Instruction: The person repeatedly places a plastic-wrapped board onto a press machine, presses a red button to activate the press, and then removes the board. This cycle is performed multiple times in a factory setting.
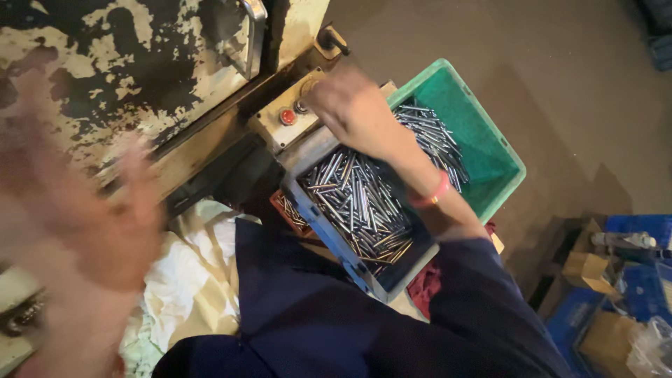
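My right hand reaches forward over a grey metal tray full of several thin shiny metal rods. Its fingers rest at the small control box with a red button on the worn machine; whether they press anything is hidden. A pink band circles that wrist. My left hand is a blur at the left, raised close to the camera with fingers spread, holding nothing that I can see.
A green plastic crate with more metal rods stands behind the tray. The machine's chipped cream-and-black panel fills the upper left. White cloth lies on my lap. Blue boxes and cardboard sit at the lower right on the brown floor.
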